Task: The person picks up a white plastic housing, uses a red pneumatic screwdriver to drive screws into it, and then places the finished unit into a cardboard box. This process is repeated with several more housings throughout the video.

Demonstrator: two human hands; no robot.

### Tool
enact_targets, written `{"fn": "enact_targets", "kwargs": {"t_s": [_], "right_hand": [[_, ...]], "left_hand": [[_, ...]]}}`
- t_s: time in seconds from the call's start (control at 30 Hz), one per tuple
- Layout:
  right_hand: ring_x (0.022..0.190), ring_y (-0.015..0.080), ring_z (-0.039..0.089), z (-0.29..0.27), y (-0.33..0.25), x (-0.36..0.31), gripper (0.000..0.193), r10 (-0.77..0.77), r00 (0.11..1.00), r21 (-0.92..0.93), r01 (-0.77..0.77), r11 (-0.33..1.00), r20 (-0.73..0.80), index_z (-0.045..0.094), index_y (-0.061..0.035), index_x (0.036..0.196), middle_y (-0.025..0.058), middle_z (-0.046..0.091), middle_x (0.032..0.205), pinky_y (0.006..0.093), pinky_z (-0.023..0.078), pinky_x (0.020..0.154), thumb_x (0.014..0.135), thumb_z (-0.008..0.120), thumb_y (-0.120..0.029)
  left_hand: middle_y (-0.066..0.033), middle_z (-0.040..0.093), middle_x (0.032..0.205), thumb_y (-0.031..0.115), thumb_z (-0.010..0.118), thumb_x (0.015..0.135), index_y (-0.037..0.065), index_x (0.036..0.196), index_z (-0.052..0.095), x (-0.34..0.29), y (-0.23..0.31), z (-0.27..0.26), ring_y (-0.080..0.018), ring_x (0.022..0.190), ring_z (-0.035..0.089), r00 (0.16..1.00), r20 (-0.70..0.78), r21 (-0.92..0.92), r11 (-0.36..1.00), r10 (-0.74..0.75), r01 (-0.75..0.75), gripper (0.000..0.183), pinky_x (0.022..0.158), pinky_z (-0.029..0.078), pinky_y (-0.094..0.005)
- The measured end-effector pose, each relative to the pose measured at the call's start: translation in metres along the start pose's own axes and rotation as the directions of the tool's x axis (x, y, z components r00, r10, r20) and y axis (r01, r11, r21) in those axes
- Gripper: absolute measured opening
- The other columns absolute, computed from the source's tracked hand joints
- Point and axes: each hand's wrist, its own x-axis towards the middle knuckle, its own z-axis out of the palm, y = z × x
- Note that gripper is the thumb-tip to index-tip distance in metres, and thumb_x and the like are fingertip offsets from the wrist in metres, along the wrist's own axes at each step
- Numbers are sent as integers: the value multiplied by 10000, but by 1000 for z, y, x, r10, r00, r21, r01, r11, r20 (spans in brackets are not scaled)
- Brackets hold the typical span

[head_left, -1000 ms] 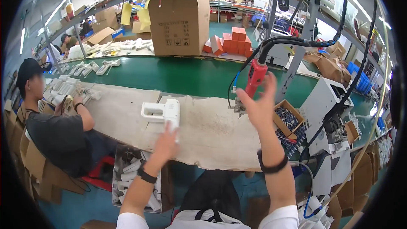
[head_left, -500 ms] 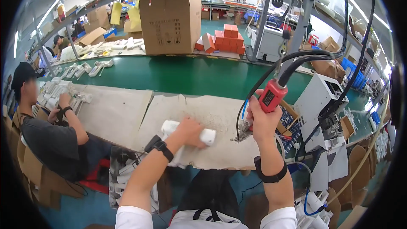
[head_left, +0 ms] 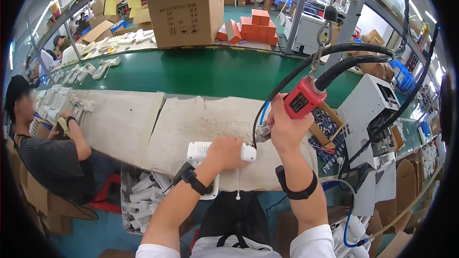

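My left hand (head_left: 224, 152) is wrapped over a white plastic housing (head_left: 197, 151) and presses it onto the beige sheet of the worktable. Small holes dot the housing's left end; its middle hides under my fingers. A thin white rod (head_left: 238, 184) hangs from it past the table's near edge. My right hand (head_left: 288, 129) grips a red powered screwdriver (head_left: 306, 96), which hangs from a metal hook with black hoses. The screwdriver's metal tip (head_left: 262, 134) is at the right end of the housing; whether they touch I cannot tell.
Right of the tool lie many small dark parts (head_left: 330, 136) and a white machine (head_left: 370, 112). Beyond the table runs a green conveyor belt (head_left: 205, 74). A co-worker (head_left: 50, 157) sits at the left. A box of white housings (head_left: 143, 200) stands below the table edge.
The housing in my left hand has moved slightly right, and its rod now hangs over the near edge. My right hand has brought the screwdriver left, its tip at the housing's right end.
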Motion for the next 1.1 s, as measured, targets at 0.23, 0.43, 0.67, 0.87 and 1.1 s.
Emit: {"fn": "enact_targets", "kwargs": {"t_s": [0.23,0.43,0.67,0.87,1.1], "right_hand": [[430,84,507,10,9,2,147,10,1000,-6,-10,1000,20,567,-7,827,16,545,556,222,383,404,867,657,-115],[435,74,507,18,37,1,172,-14,997,-146,25,989,81,564,-27,767,5,546,551,235,380,413,863,667,-127],[433,86,508,9,-13,-5,136,-39,999,-8,39,999,22,565,-17,806,11,539,540,232,379,409,870,645,-107],[426,97,513,3,-34,-13,108,-49,997,-8,49,999,60,561,-9,832,21,541,548,223,387,397,866,633,-83],[436,86,507,1,20,-17,121,4,998,-89,1,996,59,541,-26,835,8,535,571,226,383,403,863,645,-82]], "left_hand": [[-149,652,972,535,700,653,28,1026,603,-1,0,-2,-296,917,641,998,51,12,999,-46,46,636,806,500,-389],[-170,663,988,571,704,651,32,1112,585,0,8,-18,-324,943,639,983,155,-4,995,-97,99,720,828,506,-401],[-132,665,981,501,699,668,40,1021,619,-4,5,-12,-277,954,640,985,45,-77,982,-168,171,586,831,500,-383],[-127,668,935,489,724,636,54,985,620,1,3,-10,-283,909,650,990,35,-107,985,-133,136,567,813,507,-389],[-123,656,923,523,769,581,41,962,615,-6,6,-16,-285,898,641,994,10,-83,990,-111,112,634,790,503,-398]]}}
